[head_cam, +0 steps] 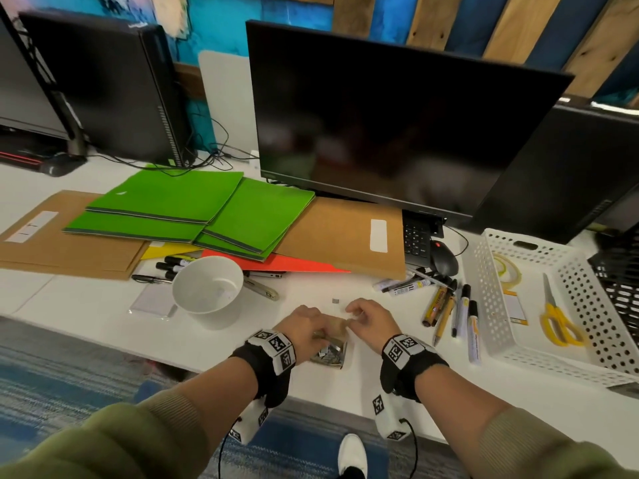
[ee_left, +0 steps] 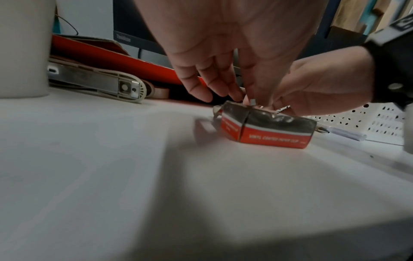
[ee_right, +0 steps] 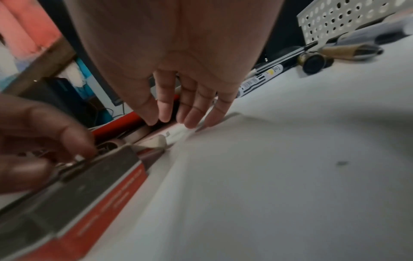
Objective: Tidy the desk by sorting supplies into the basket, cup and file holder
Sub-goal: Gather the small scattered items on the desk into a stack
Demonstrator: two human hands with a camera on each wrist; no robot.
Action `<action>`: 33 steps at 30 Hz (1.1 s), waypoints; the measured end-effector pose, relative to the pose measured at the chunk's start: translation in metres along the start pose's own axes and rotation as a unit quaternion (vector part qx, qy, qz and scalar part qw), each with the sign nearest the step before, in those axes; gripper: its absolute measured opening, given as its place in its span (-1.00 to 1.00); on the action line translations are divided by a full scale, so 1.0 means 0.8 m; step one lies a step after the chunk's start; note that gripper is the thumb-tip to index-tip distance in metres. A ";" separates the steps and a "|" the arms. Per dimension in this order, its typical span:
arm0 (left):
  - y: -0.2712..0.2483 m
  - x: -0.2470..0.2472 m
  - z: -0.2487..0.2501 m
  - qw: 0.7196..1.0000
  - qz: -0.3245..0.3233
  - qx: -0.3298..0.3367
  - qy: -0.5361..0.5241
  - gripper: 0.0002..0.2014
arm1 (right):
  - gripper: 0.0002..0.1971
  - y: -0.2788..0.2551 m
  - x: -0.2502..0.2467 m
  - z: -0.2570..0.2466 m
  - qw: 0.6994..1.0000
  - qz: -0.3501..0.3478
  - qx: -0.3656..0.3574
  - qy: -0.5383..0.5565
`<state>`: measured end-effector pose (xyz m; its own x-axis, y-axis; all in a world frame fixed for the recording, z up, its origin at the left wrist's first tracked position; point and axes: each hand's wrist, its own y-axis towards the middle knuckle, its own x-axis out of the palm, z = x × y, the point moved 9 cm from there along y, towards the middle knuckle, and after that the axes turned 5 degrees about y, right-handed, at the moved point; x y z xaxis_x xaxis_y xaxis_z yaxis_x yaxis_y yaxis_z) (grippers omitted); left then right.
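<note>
A small red-and-black paper clip box (head_cam: 330, 354) lies open on the white desk (head_cam: 242, 326) at the front edge. My left hand (head_cam: 307, 328) hovers over it and pinches a small metal clip (ee_left: 252, 102) between thumb and fingertips just above the box (ee_left: 268, 131). Just right of it, my right hand (head_cam: 361, 318) has its fingers pointing down, the tips resting on the box's pale open flap (ee_right: 176, 131). The white cup (head_cam: 207, 285) stands to the left. The white perforated basket (head_cam: 498, 305) and a black mesh file holder (head_cam: 619, 285) are on the right.
Green folders (head_cam: 193, 209), brown envelopes (head_cam: 339, 233) and a red folder (head_cam: 294, 262) lie behind the cup. A stapler (ee_left: 100, 83) sits by them. Several markers (head_cam: 449, 305) lie left of the basket, which holds yellow scissors (head_cam: 556, 323) and tape. A loose clip (head_cam: 335, 300) lies ahead of my hands.
</note>
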<state>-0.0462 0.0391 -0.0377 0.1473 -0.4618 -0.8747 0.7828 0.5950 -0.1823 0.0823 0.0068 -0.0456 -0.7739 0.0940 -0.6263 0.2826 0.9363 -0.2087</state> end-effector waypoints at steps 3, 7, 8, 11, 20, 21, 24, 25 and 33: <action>-0.008 -0.001 0.000 1.000 0.000 -0.007 0.002 -0.50 | -0.73 0.013 0.000 0.012 0.998 -0.012 0.027 -0.046; -0.021 0.013 -0.005 0.997 -0.057 -0.005 0.061 -0.21 | -0.60 0.027 0.009 0.004 0.994 -0.052 0.030 -0.086; -0.023 0.015 -0.007 0.995 -0.061 -0.006 0.074 -0.23 | -0.57 0.031 0.012 0.001 0.994 -0.063 0.032 -0.088; -0.023 0.012 -0.014 0.996 -0.047 -0.017 0.075 -0.31 | -0.52 0.043 0.021 -0.012 0.990 -0.092 0.014 -0.105; -0.031 -0.005 -0.049 0.994 -0.006 -0.107 0.017 -0.33 | -0.69 0.054 0.029 -0.018 0.977 -0.092 -0.019 -0.192; -0.030 -0.007 -0.050 0.993 0.000 -0.114 0.008 -0.33 | -0.71 0.053 0.028 -0.018 0.976 -0.090 -0.020 -0.198; -0.024 -0.012 -0.048 0.991 0.010 -0.132 -0.017 -0.35 | -0.75 0.051 0.025 -0.019 0.982 -0.071 -0.011 -0.177; -0.021 -0.012 -0.048 0.990 0.012 -0.136 -0.023 -0.36 | -0.76 0.050 0.023 -0.022 0.986 -0.060 -0.009 -0.156; -0.007 -0.007 -0.047 0.986 0.004 -0.158 -0.045 -0.34 | -0.77 0.021 0.044 -0.078 0.992 -0.104 -0.073 -0.005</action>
<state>-0.0739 0.0635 -0.0487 0.2172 -0.5037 -0.8361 0.5561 0.7678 -0.3181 0.0248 0.0467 -0.0243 -0.8012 -0.1097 -0.5882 0.0307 0.9742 -0.2235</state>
